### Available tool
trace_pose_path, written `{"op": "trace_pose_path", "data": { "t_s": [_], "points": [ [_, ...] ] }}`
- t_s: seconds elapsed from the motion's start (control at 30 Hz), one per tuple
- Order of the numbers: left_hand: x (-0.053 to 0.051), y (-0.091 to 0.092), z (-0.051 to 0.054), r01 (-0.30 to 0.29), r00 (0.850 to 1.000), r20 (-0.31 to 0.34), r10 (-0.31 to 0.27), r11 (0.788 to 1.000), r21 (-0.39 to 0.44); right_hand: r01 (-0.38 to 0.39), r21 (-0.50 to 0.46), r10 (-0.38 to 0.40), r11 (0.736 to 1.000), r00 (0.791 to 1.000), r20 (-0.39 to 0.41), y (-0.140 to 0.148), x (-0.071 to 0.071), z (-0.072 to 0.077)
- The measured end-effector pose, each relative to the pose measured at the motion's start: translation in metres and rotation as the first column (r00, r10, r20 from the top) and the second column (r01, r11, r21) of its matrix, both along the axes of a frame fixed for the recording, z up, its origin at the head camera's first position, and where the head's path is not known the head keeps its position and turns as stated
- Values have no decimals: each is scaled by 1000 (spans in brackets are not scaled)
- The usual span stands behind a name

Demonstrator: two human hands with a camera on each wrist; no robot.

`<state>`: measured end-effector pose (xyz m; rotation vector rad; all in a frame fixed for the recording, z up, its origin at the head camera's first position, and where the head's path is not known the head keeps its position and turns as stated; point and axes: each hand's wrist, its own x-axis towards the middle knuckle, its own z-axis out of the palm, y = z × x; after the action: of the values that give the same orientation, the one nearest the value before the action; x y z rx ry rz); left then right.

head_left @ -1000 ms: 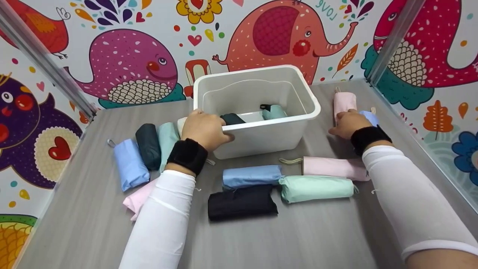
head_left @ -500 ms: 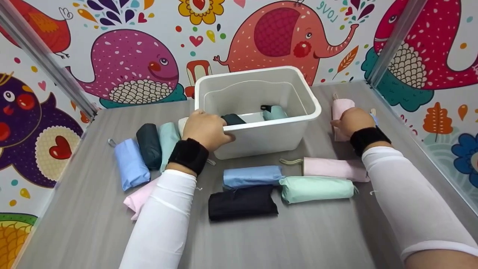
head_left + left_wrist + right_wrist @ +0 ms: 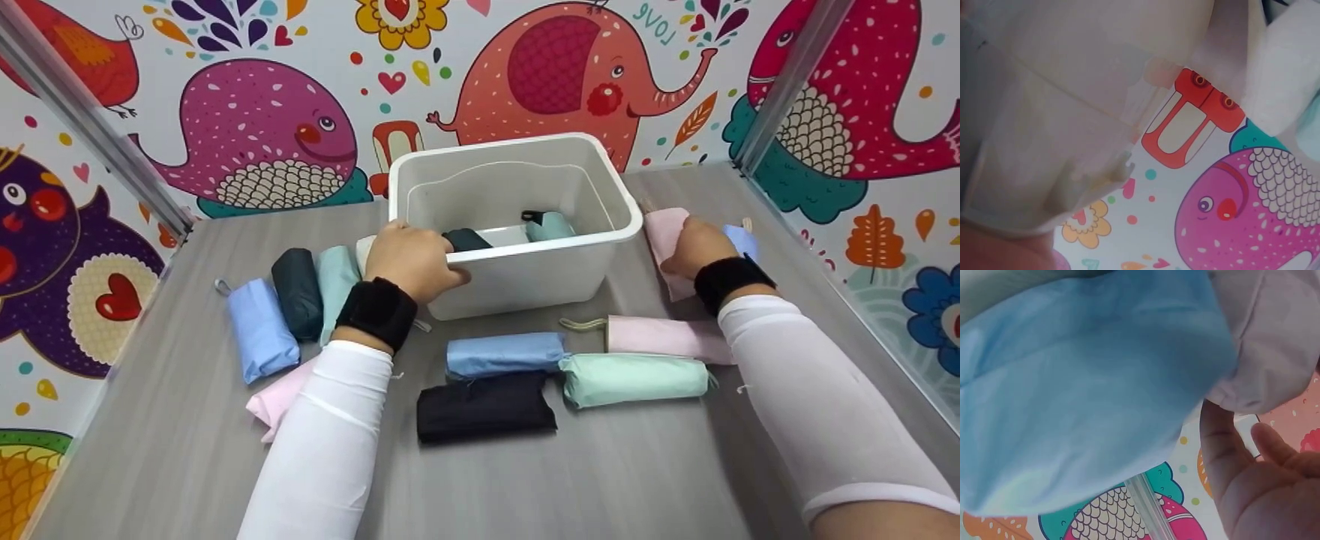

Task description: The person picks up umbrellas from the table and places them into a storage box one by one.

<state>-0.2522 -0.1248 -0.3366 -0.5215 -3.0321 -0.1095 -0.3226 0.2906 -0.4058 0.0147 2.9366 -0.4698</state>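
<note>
My left hand (image 3: 416,259) grips the near-left rim of a white plastic bin (image 3: 525,277), its thumb on the outside. Inside the bin lie a dark green folded umbrella (image 3: 466,239) and a teal one (image 3: 551,226). To the right of the bin, my right hand (image 3: 701,247) holds a pink folded umbrella (image 3: 666,229) that leans slightly left. In the right wrist view, fingertips touch the lower end of this pink umbrella (image 3: 1280,337). Beside that hand lies a blue folded umbrella (image 3: 742,238), which fills much of the right wrist view.
In front of the bin lie blue (image 3: 506,355), black (image 3: 486,406), mint (image 3: 634,379) and pink (image 3: 667,339) umbrellas. Blue (image 3: 262,330), dark green (image 3: 297,294), teal (image 3: 339,281) and pink (image 3: 281,401) ones lie at left. Patterned walls (image 3: 405,75) surround the grey table (image 3: 570,487).
My right hand has drawn the pink umbrella toward me and then left, closer to the bin, tilting it. My left hand stays on the bin rim.
</note>
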Motion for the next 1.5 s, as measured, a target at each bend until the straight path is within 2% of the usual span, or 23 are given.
{"op": "trace_pose_path", "data": {
  "t_s": [0.17, 0.37, 0.5, 0.9, 1.1, 1.2, 1.33, 1.5],
  "points": [
    [1, 0, 0, 2, 1000, -9, -3, 1000, -6, -77, 11, 76, 997, 995, 58, -1, 3, -3],
    [0, 0, 0, 5, 1000, -9, -5, 1000, -9, -125, -8, 125, 992, 983, 138, -4, 6, -2],
    [0, 0, 0, 0, 1000, -2, 0, 1000, -5, -146, -9, 146, 989, 978, 147, -6, 8, -1],
    [1, 0, 0, -6, 1000, 4, 6, 1000, 3, -129, 48, 123, 990, 986, 114, -11, 13, 6],
    [1, 0, 1, -1, 1000, 2, 1, 1000, -4, -61, 2, 60, 998, 989, 136, -14, 14, 14],
    [1, 0, 1, -3, 1000, 4, 3, 1000, 0, -45, -15, 46, 999, 993, 108, -15, 15, 18],
    [1, 0, 0, -4, 1000, 5, 4, 1000, 0, -28, -47, 30, 999, 999, 34, -15, 14, 27],
    [1, 0, 0, -1, 1000, 3, 1, 1000, -5, 35, -170, -46, 985, 997, -59, -15, 14, 42]
  ]
}}
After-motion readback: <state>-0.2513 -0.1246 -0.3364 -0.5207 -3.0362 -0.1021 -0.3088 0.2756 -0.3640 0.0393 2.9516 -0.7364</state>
